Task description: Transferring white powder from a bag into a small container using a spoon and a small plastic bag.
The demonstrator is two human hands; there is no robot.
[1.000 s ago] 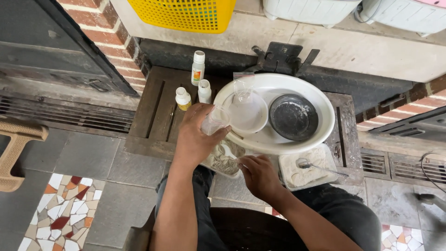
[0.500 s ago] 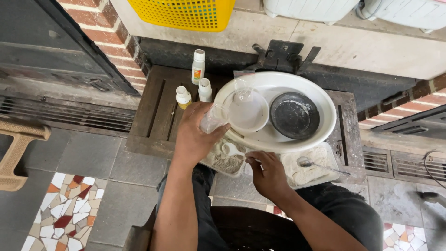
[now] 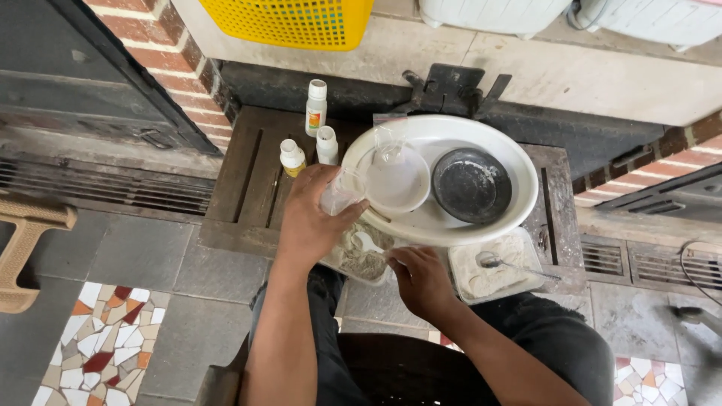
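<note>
We look down on own two bare hands. Left hand stretched forward, grip clamped around clear plastic cup, tilted, at rim of white basin. Right hand bent inward, fingers pinched on white spoon in grey powder tray on worktop.

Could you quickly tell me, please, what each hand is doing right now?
Left hand: closed around a clear plastic cup, held over the grey powder tray.
Right hand: fingers curled at a small white scoop; grip cannot be told.
</note>
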